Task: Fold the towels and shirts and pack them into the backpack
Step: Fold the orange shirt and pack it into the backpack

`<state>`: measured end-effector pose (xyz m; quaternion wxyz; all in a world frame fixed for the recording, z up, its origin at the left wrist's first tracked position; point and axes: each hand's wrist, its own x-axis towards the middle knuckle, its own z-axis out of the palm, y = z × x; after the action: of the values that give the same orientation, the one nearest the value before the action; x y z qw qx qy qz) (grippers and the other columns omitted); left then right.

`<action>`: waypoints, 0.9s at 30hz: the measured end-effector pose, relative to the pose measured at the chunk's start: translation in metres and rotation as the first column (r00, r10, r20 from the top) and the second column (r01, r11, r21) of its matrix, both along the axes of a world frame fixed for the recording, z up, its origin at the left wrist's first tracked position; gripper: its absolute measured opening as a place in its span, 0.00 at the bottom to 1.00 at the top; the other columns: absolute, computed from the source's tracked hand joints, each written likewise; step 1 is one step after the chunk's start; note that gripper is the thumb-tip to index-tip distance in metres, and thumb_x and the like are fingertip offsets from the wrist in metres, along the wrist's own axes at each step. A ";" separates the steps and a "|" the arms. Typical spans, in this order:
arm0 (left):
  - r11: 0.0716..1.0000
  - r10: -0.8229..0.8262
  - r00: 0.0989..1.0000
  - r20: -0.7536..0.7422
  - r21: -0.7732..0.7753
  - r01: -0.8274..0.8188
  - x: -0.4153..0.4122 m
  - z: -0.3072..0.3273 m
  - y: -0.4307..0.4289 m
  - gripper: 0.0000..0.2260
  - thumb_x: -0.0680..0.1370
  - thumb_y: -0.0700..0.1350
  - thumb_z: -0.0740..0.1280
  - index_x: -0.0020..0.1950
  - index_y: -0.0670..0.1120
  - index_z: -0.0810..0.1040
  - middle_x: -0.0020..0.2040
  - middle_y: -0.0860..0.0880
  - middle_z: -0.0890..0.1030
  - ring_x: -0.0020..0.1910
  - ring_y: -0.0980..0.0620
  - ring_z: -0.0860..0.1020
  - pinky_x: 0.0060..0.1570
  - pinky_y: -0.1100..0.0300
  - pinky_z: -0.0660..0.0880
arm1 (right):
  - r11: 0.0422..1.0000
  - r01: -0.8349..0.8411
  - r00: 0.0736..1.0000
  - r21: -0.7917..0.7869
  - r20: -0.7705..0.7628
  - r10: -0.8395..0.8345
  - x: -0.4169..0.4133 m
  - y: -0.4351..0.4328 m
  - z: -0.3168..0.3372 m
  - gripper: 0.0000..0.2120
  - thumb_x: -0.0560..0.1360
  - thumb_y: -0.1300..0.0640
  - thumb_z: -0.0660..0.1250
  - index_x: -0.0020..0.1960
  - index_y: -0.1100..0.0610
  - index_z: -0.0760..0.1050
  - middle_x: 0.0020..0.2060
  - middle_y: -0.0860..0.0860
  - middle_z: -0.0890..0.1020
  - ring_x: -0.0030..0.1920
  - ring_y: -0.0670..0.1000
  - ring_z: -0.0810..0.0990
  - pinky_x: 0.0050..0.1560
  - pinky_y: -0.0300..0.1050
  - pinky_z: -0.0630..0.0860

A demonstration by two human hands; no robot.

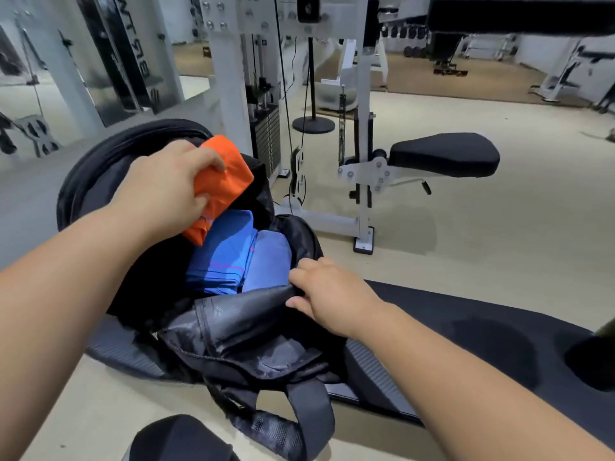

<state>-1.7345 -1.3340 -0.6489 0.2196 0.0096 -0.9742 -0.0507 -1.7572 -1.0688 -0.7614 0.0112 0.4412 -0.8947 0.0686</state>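
Observation:
A black backpack (233,331) lies open on a black padded bench (466,331). Inside it sit a folded bright blue shirt (219,254) with thin pink stripes and, to its right, a folded paler blue towel (269,261). My left hand (166,181) grips a folded orange garment (226,181) at the top of the opening, its lower end touching the blue shirt. My right hand (329,294) pinches the backpack's front edge and holds the opening wide.
A white weight machine with a black seat pad (442,154) stands just beyond the bench. A weight stack (266,134) and cables rise behind the backpack. Beige floor (499,234) spreads to the right. A black strap (312,417) hangs off the bench's near side.

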 end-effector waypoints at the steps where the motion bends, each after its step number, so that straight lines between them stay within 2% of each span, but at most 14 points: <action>1: 1.000 -0.018 1.000 -0.008 0.005 0.018 -0.001 0.002 0.003 0.23 0.69 0.41 0.75 0.60 0.58 0.75 0.58 0.48 0.76 0.57 0.40 0.77 0.54 0.44 0.76 | 1.000 0.013 1.000 -0.004 -0.007 -0.013 0.002 0.011 0.001 0.14 0.81 0.43 0.61 0.57 0.53 0.71 0.52 0.50 0.73 0.52 0.55 0.72 0.45 0.46 0.64; 7: 0.997 -0.064 0.998 -0.008 0.049 0.064 -0.011 0.015 0.015 0.24 0.68 0.39 0.76 0.58 0.58 0.76 0.54 0.47 0.76 0.58 0.39 0.75 0.57 0.42 0.74 | 0.993 0.115 0.993 -0.038 -0.024 -0.116 0.009 0.078 0.000 0.15 0.81 0.40 0.61 0.54 0.52 0.71 0.50 0.48 0.74 0.50 0.53 0.72 0.43 0.46 0.65; 13: 0.993 -0.076 0.997 0.000 0.089 0.076 -0.016 0.013 0.045 0.23 0.69 0.39 0.76 0.59 0.58 0.76 0.57 0.46 0.77 0.60 0.39 0.75 0.59 0.41 0.74 | 0.979 0.186 0.980 -0.084 -0.049 -0.190 0.025 0.113 -0.008 0.15 0.80 0.39 0.61 0.53 0.51 0.72 0.49 0.46 0.75 0.49 0.52 0.71 0.43 0.44 0.64; 17: 0.966 -0.199 0.979 0.029 0.176 0.191 -0.011 0.005 0.103 0.24 0.68 0.40 0.77 0.61 0.55 0.78 0.60 0.46 0.78 0.60 0.43 0.75 0.61 0.52 0.70 | 0.970 0.198 0.979 -0.138 -0.013 -0.201 0.035 0.111 -0.015 0.14 0.79 0.41 0.63 0.55 0.51 0.73 0.52 0.45 0.76 0.51 0.53 0.71 0.49 0.47 0.72; 21: 0.906 -0.299 0.952 0.062 0.331 0.263 -0.007 -0.023 0.158 0.24 0.68 0.42 0.76 0.61 0.58 0.79 0.61 0.51 0.79 0.61 0.50 0.76 0.57 0.62 0.67 | 0.968 0.200 0.979 -0.153 -0.016 -0.205 0.037 0.109 -0.017 0.13 0.79 0.43 0.65 0.56 0.51 0.74 0.54 0.46 0.77 0.52 0.54 0.71 0.51 0.48 0.73; 25: 0.852 -0.196 0.978 0.076 0.506 0.131 -0.019 -0.052 0.174 0.22 0.68 0.42 0.77 0.60 0.57 0.80 0.60 0.52 0.81 0.58 0.52 0.77 0.54 0.64 0.67 | 0.968 0.194 0.979 -0.158 -0.025 -0.200 0.038 0.110 -0.017 0.14 0.78 0.43 0.66 0.57 0.52 0.75 0.54 0.47 0.77 0.51 0.54 0.72 0.51 0.48 0.73; 27: 0.815 -0.131 0.982 0.135 0.579 0.029 -0.024 -0.074 0.178 0.22 0.69 0.43 0.77 0.61 0.56 0.79 0.60 0.52 0.80 0.57 0.52 0.76 0.52 0.64 0.66 | 0.969 0.192 0.979 -0.153 -0.033 -0.199 0.037 0.110 -0.018 0.14 0.78 0.43 0.66 0.57 0.51 0.75 0.53 0.47 0.77 0.51 0.54 0.72 0.52 0.48 0.73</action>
<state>-1.7581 -1.1561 -0.7233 0.1211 0.0383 -0.9280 -0.3503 -1.7202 -0.9589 -0.7798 0.0723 0.3502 -0.9257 0.1234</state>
